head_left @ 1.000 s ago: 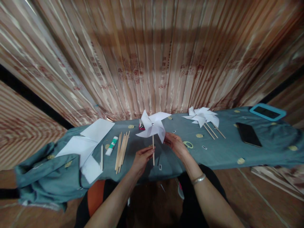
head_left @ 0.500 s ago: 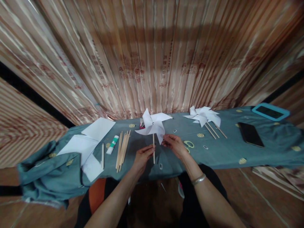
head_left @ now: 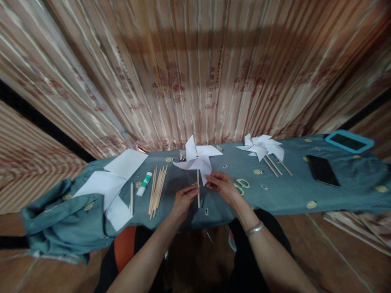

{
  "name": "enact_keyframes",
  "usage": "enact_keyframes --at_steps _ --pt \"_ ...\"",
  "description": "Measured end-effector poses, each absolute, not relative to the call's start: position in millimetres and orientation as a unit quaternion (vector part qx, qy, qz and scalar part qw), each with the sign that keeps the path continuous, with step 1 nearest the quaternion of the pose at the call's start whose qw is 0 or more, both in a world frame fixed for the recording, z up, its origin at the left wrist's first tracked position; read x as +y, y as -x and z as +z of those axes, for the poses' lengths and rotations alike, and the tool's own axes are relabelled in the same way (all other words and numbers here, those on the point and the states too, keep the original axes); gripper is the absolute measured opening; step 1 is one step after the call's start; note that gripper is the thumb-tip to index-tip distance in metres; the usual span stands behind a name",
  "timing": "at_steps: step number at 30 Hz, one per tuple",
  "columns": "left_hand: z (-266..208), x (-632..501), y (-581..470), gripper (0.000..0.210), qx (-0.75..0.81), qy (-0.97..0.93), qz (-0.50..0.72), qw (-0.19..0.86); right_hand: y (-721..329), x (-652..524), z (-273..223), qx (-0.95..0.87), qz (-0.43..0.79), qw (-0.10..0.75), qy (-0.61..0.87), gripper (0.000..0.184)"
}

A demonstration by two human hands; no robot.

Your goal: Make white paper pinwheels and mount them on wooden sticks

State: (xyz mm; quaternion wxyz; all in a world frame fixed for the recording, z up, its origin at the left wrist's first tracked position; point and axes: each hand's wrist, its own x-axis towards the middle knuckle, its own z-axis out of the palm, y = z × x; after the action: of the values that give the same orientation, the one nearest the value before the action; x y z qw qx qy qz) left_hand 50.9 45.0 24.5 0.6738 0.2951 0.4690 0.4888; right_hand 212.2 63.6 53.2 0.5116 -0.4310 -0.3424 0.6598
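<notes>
In the middle of the head view, a white paper pinwheel (head_left: 193,162) on a thin wooden stick stands over the cloth, a silvery pin head at its centre. My left hand (head_left: 185,199) pinches the stick (head_left: 198,200) below the blades, fingers closed. At the lower right blade, my right hand (head_left: 223,186) has its thumb and fingertips closed on the paper near the tip. Behind the pinwheel, a small container of pins (head_left: 182,156) is partly hidden. Green-handled scissors (head_left: 243,184) lie just beyond my right hand, partly covered by it.
Left on the blue-green cloth (head_left: 287,191) are wooden sticks (head_left: 157,191), a glue stick (head_left: 144,184), a white candle-like stick (head_left: 132,198) and white paper sheets (head_left: 102,185). Farther right lie several pinwheels (head_left: 259,147), a black phone (head_left: 322,171) and a blue-framed device (head_left: 349,141). A curtain (head_left: 195,81) hangs behind.
The pinwheel's blades have turned slightly, the lower right one swinging a little left. My right hand has shifted slightly left with it; my left hand stays on the stick.
</notes>
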Motion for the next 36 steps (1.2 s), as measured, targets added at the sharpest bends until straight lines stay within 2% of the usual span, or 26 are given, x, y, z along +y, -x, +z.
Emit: enact_keyframes --at_steps 9,29,33,36 --pt "28.6 43.1 -53.9 0.042 0.469 -0.269 0.498 0.679 -209.0 61.0 52.3 -0.354 0.675 0.496 0.416 0.036" --pt "24.9 40.3 -52.9 0.042 0.452 -0.331 0.478 0.677 -202.6 58.8 52.6 -0.425 0.643 0.457 0.444 0.042" --pt "26.5 42.8 -50.0 0.040 0.466 -0.308 0.484 0.674 -218.4 60.9 56.7 -0.415 0.607 0.494 0.465 0.046" --pt "26.7 44.3 -48.1 0.037 0.474 -0.299 0.488 0.669 -239.0 65.3 57.5 -0.366 0.550 0.574 0.484 0.045"
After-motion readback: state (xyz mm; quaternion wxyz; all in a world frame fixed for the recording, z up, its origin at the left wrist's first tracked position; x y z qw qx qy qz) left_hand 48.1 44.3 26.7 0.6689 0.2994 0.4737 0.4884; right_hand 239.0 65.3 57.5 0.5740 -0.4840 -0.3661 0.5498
